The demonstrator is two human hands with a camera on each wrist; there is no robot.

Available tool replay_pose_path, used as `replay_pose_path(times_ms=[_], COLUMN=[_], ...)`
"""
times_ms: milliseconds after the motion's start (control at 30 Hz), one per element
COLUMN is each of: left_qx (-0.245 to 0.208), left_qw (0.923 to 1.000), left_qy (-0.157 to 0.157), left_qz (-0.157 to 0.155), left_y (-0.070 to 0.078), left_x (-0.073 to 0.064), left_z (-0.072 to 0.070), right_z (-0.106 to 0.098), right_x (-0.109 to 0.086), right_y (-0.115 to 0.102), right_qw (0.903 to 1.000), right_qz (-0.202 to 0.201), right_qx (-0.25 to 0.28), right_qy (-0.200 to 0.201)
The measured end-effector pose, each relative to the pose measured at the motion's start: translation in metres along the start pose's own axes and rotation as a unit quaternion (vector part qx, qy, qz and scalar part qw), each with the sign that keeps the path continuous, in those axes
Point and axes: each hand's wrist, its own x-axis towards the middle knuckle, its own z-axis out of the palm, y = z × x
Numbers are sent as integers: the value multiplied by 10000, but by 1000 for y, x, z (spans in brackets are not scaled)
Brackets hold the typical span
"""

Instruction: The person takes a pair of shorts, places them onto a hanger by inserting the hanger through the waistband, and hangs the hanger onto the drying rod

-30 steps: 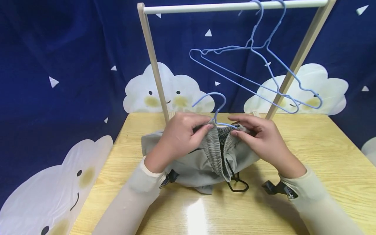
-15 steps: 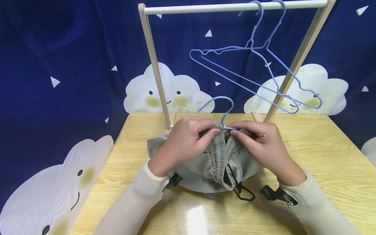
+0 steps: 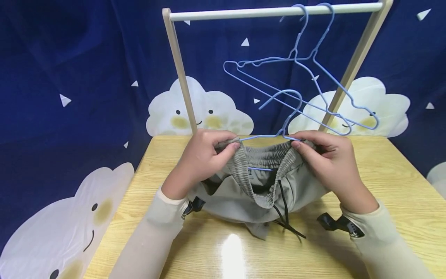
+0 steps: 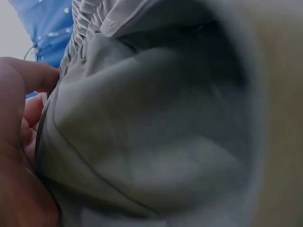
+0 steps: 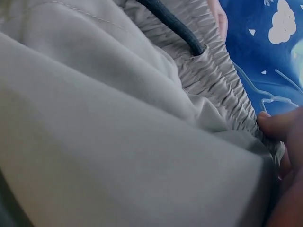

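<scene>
Grey drawstring shorts hang between my hands, low over the table, their gathered waistband pulled wide. My left hand pinches the waistband's left side between thumb and fingers. On the other side my right hand pinches it the same way. A blue hanger sits in the waist opening; its hook rises above the waistband, and part of its lower bar shows inside. The hanger's ends are hidden by cloth and hands. Black drawstrings dangle at the front. In the right wrist view the ribbed waistband runs to my thumb.
Behind the shorts stands a clothes rack with a white rail and wooden posts. Two blue hangers hang from the rail's right part. The wooden table lies below, with a blue cloud-patterned curtain behind it.
My hands have moved apart, stretching the waistband from a narrow gap to a wide opening. The hanger's hook has shifted up and right, and more of its wire shows.
</scene>
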Motion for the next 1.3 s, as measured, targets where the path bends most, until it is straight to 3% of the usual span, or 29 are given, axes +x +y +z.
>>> replay_pose_path(times_ms=[267,367,600,833,967,1300], left_qx=[15,-8,-380,-489,-447,-449], left_qw=[9993,9977,9905,9861,9861,9913], left_qy=[382,647,1085,1413,1435,1113], left_qz=[-14,-214,-749,-723,-714,-532], left_y=[-6,-7,-6,-9,-10,-8], left_x=[1,-1,-5,-5,-6,-5], left_z=[-2,-5,-22,-38,-40,-32], right_z=[-5,-7,-25,-39,-41,-45], right_x=[2,1,6,10,10,11], right_y=[-1,-1,-1,5,9,8], right_qw=[9999,9998,9985,9965,9952,9896], right_qz=[1,33,23,-184,-255,-666], right_qx=[-11,-170,-545,-806,-937,-1271], right_qy=[110,40,-83,-89,-91,23])
